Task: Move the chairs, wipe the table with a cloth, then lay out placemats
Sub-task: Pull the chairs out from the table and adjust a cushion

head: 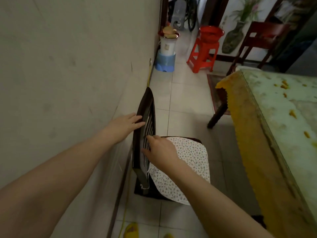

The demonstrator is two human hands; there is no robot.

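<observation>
A dark wooden chair [145, 107] with a slatted back and a white floral seat cushion [188, 162] stands on the tiled floor, its back close to the left wall. My left hand [123, 126] rests on the top rail of the chair back, fingers stretched along it. My right hand [161, 150] is on the slats just above the cushion, fingers touching them. The table [277, 127] fills the right side, under a floral cloth with a yellow fringe. A second dark chair [260, 40] stands at its far end. No wiping cloth or placemats show.
A red plastic stool [204, 54] carrying a red basin stands ahead on the floor. A white and blue container [166, 55] sits by the wall. A yellow cable [149, 74] runs along the wall base. A small rug [214, 90] lies under the table's far leg.
</observation>
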